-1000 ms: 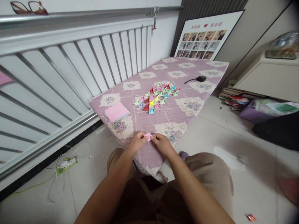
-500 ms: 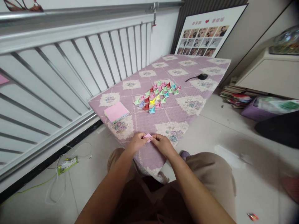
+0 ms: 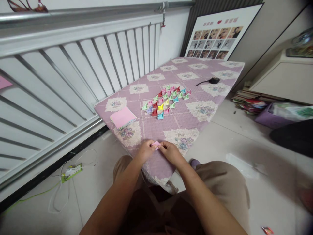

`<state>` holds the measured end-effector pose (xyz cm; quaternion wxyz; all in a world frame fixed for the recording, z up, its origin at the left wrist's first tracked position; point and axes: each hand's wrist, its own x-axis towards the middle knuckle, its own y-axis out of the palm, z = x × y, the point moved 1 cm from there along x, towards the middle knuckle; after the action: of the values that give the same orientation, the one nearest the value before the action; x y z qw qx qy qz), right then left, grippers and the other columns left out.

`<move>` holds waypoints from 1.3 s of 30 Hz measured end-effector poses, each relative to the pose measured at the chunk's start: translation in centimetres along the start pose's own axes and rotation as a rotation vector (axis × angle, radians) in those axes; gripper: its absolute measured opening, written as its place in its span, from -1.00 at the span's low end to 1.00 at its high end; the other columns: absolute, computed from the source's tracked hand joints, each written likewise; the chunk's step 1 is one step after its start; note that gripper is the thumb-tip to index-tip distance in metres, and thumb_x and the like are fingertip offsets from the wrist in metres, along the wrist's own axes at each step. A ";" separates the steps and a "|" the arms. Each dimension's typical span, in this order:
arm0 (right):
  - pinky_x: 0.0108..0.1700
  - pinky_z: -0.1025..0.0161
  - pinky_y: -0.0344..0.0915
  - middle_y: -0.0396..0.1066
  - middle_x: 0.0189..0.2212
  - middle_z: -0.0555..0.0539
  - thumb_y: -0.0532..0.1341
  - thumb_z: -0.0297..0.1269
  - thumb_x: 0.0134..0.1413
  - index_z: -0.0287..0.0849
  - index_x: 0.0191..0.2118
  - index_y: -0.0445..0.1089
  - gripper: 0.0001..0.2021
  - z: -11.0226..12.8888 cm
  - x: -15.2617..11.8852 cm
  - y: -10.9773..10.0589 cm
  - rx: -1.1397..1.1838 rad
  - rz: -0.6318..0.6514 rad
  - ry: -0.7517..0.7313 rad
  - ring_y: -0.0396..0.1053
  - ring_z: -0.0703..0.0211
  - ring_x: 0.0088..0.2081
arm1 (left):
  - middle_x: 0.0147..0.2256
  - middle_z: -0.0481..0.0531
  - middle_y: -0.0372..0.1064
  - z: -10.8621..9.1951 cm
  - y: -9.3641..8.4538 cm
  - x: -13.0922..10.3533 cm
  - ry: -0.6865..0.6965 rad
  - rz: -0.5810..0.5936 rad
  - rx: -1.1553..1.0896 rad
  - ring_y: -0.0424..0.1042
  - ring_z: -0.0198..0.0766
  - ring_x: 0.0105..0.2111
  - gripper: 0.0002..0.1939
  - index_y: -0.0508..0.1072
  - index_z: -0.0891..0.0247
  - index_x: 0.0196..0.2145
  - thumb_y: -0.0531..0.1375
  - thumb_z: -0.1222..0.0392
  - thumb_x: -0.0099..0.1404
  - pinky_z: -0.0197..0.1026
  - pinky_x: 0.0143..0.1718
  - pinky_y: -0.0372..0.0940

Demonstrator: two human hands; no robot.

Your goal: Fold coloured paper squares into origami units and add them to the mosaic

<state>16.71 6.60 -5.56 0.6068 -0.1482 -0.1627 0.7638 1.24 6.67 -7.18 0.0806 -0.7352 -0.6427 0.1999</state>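
Between my hands is a small folded piece of pink paper (image 3: 156,145), just over the near end of the cloth-covered table (image 3: 156,164). My left hand (image 3: 146,150) pinches its left side, and my right hand (image 3: 170,152) pinches the right side, the thumbs close together. Fingertips cover part of the paper, so its folds are hard to make out. Farther up the table stand several small folded paper pieces (image 3: 160,107) in rows, coloured red, green, pink, yellow and blue. To the left lies a stack of square paper sheets (image 3: 123,117), pink on top.
A black object with a cord (image 3: 214,80) lies toward the table's far right. A white radiator (image 3: 97,65) runs along the left wall. A power strip (image 3: 71,172) with cables is on the floor at left. A photo board (image 3: 220,32) leans behind the table.
The whole view has shifted slightly, so things appear a little farther right. Both hands keep their pinch on the pink paper, with hardly any visible movement.
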 end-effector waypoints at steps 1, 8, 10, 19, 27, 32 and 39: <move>-0.40 0.30 0.11 0.32 -0.56 0.03 0.14 -0.09 -0.01 -0.15 -0.51 0.34 -0.75 0.0 0.0 0.0 -0.004 -0.005 -0.007 0.20 0.24 -0.49 | -0.57 -0.16 0.19 0.0 -0.1 0.1 0.000 0.009 0.000 0.14 -0.41 -0.55 -0.86 0.34 0.29 -0.48 0.13 0.18 0.17 -0.35 -0.53 0.02; -0.44 0.31 0.13 0.31 -0.58 0.04 0.12 -0.10 0.03 -0.16 -0.49 0.34 -0.75 -0.8 0.2 0.3 -0.016 -0.038 -0.078 0.21 0.26 -0.52 | -0.57 -0.17 0.22 0.0 -0.3 0.7 0.029 0.031 0.052 0.19 -0.42 -0.57 -0.87 0.37 0.30 -0.43 0.12 0.19 0.19 -0.36 -0.52 0.09; -0.41 0.31 0.16 0.33 -0.55 0.03 0.11 -0.13 0.05 -0.16 -0.45 0.36 -0.78 -0.9 0.1 0.4 -0.020 -0.051 -0.116 0.24 0.24 -0.49 | -0.54 -0.15 0.25 -0.3 -0.2 0.4 0.066 -0.002 0.090 0.22 -0.40 -0.53 -0.89 0.38 0.30 -0.42 0.14 0.21 0.18 -0.36 -0.48 0.12; -0.20 0.21 0.26 0.36 -0.40 -0.07 0.10 -0.36 0.15 -0.16 -0.36 0.36 -0.88 -1.1 -2.3 0.6 -0.266 -0.097 -0.461 0.31 0.15 -0.30 | -0.25 0.02 0.38 -0.8 0.3 -3.9 0.363 -0.126 0.535 0.32 -0.24 -0.21 -0.87 0.45 0.22 -0.29 0.09 0.27 0.31 -0.21 -0.13 0.19; -0.21 0.18 0.27 0.39 -0.39 -0.09 0.07 -0.37 0.24 -0.17 -0.31 0.40 -0.82 -1.1 -4.7 0.7 -0.731 -0.124 -0.719 0.30 0.13 -0.31 | -0.24 0.07 0.40 -0.9 0.8 -6.1 0.501 -0.120 0.946 0.31 -0.14 -0.19 -0.81 0.47 0.24 -0.22 0.06 0.24 0.36 -0.10 -0.13 0.22; -0.19 0.18 0.28 0.40 -0.38 -0.08 0.08 -0.36 0.24 -0.15 -0.32 0.41 -0.83 -1.2 -5.4 0.5 -0.677 -0.084 -0.709 0.30 0.15 -0.29 | -0.24 0.03 0.41 -0.7 0.8 -7.7 0.444 -0.068 0.897 0.31 -0.16 -0.19 -0.79 0.49 0.19 -0.22 0.05 0.20 0.38 -0.11 -0.12 0.20; -0.17 0.15 0.29 0.41 -0.32 -0.10 0.16 -0.33 0.18 -0.14 -0.24 0.44 -0.88 -2.2 -5.7 0.4 -0.483 -0.088 -0.634 0.32 0.11 -0.24 | -0.21 -0.01 0.42 0.0 1.0 -8.6 0.334 -0.153 0.804 0.30 -0.18 -0.17 -0.88 0.50 0.15 -0.27 0.15 0.22 0.31 -0.11 -0.12 0.15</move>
<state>18.53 1.13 -7.59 0.5062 -0.0365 -0.5228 0.6849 1.35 -1.92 -5.89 0.4774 -0.6180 -0.5445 0.3061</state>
